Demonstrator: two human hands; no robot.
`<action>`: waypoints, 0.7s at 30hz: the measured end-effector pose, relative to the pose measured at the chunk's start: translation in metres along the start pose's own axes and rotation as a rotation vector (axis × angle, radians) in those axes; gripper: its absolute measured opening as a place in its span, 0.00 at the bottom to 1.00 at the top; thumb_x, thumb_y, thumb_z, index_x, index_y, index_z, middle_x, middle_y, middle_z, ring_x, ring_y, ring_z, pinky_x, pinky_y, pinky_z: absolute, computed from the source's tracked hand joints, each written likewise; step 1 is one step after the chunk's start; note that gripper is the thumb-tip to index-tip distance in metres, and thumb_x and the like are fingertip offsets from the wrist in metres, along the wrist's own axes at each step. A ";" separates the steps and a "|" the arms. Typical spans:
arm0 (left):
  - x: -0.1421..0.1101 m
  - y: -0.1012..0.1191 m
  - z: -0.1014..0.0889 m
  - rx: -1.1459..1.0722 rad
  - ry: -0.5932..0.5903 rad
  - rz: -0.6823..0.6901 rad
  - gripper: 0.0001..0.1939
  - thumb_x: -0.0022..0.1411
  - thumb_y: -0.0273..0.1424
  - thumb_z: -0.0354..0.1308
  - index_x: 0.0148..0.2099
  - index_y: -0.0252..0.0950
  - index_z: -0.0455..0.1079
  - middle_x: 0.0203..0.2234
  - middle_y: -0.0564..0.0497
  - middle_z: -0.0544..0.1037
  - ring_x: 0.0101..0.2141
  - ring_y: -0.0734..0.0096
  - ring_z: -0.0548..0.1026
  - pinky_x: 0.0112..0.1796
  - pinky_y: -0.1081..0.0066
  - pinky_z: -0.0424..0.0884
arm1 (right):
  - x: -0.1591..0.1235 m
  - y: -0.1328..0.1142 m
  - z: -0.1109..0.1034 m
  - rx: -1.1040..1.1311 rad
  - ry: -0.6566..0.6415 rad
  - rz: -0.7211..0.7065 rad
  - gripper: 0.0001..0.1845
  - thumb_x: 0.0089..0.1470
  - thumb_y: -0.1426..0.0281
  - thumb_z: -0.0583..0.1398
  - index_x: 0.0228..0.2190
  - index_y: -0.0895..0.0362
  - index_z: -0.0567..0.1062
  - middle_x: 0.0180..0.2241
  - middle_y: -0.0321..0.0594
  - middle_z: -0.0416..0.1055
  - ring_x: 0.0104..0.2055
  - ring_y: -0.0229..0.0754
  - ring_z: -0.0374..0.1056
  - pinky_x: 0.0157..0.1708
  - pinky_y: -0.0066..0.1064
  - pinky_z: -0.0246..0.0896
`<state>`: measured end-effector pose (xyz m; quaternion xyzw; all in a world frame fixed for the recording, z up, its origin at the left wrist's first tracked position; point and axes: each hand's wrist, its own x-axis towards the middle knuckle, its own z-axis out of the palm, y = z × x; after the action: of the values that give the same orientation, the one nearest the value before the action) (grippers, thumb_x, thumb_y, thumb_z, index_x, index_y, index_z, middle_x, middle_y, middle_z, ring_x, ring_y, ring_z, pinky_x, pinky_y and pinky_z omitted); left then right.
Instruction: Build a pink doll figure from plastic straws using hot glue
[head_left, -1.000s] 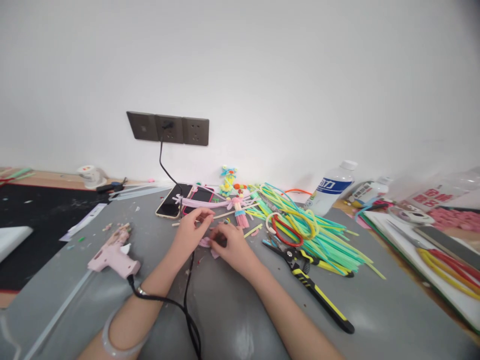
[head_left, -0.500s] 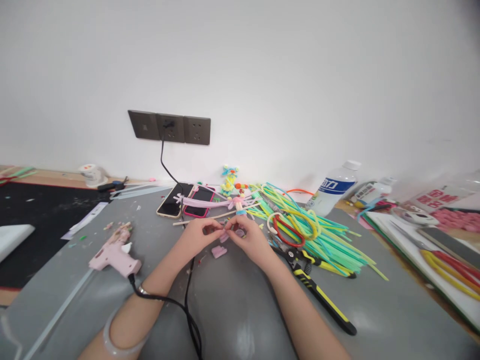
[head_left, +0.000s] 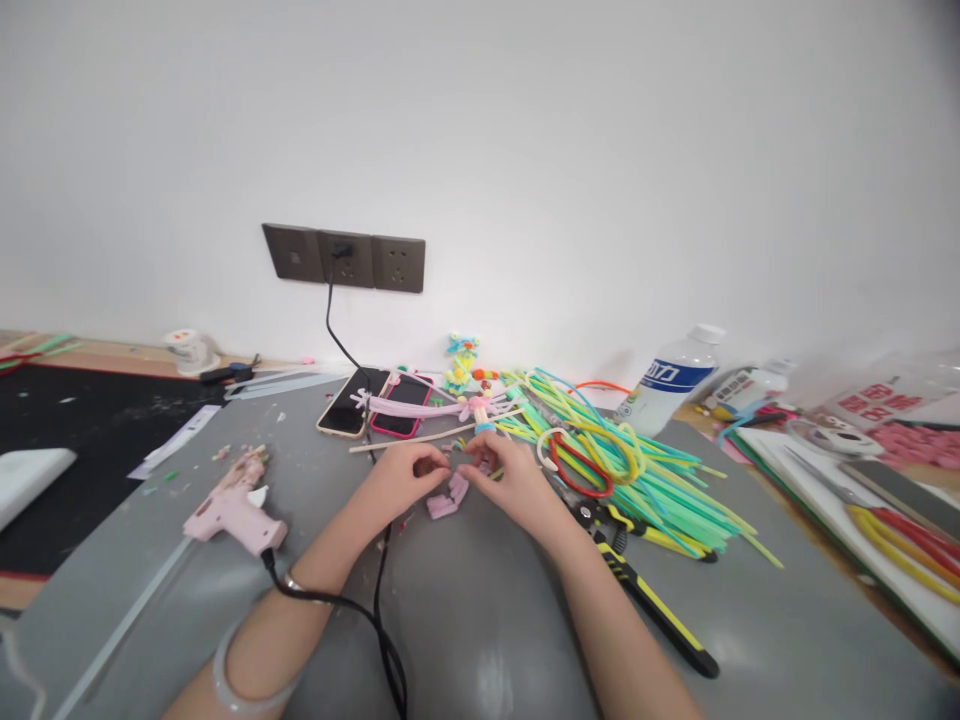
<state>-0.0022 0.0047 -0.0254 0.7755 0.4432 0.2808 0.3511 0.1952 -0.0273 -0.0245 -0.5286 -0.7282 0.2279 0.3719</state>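
Now the left hand [head_left: 399, 478] and right hand [head_left: 516, 486] had curled fingers; whether they gripped something, I could not tell. Pink pieces [head_left: 442, 507] lay at the left's four o'clock, the right's eight, the lower one pointing roughly nine-to-three.

Holds both bare hands beside small pink pieces [head_left: 442, 507]

Curls the fingers of the left hand [head_left: 405, 475] and the right hand [head_left: 517, 482] inward, with the fingertips just apart; leaves any grip on a thing hard to tell. Shows a pink figure [head_left: 475, 408] with a blue band [head_left: 485, 427] beyond the right hand, and two phones [head_left: 346, 408] beyond the left. Includes a pink glue gun [head_left: 236, 515] at left on the grey table [head_left: 480, 600], yellow-and-green stems [head_left: 679, 490] at right, black-and-yellow pliers [head_left: 656, 603] near the stems, and a bottle [head_left: 671, 378] behind.
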 end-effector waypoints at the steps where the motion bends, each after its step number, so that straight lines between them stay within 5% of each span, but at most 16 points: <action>1: 0.000 0.000 0.000 0.008 -0.008 -0.003 0.10 0.56 0.34 0.58 0.33 0.36 0.79 0.28 0.49 0.81 0.28 0.66 0.74 0.30 0.71 0.64 | -0.002 -0.001 -0.002 -0.040 -0.045 -0.003 0.09 0.52 0.66 0.65 0.36 0.54 0.74 0.30 0.36 0.73 0.32 0.42 0.68 0.36 0.34 0.59; 10: -0.005 0.006 0.009 0.166 -0.040 -0.024 0.09 0.58 0.37 0.59 0.30 0.39 0.77 0.26 0.50 0.80 0.30 0.63 0.73 0.30 0.70 0.60 | -0.006 -0.004 -0.003 -0.147 -0.266 -0.004 0.07 0.52 0.73 0.64 0.35 0.53 0.73 0.33 0.33 0.73 0.37 0.42 0.68 0.43 0.38 0.51; 16: -0.006 0.009 0.005 0.129 -0.090 -0.058 0.12 0.58 0.40 0.59 0.30 0.37 0.75 0.26 0.51 0.79 0.31 0.64 0.73 0.32 0.71 0.60 | -0.005 -0.006 -0.001 -0.088 -0.245 -0.052 0.08 0.53 0.76 0.62 0.37 0.54 0.73 0.35 0.34 0.74 0.40 0.42 0.68 0.44 0.37 0.51; 21: -0.002 0.009 0.003 -0.037 -0.080 -0.098 0.12 0.57 0.38 0.58 0.30 0.35 0.73 0.23 0.52 0.76 0.26 0.69 0.70 0.28 0.72 0.61 | -0.005 0.000 0.002 -0.059 -0.150 -0.030 0.18 0.52 0.74 0.64 0.45 0.52 0.72 0.35 0.34 0.74 0.37 0.42 0.69 0.45 0.38 0.54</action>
<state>0.0034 -0.0011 -0.0201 0.7568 0.4610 0.2402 0.3963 0.1949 -0.0318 -0.0272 -0.5099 -0.7683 0.2397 0.3038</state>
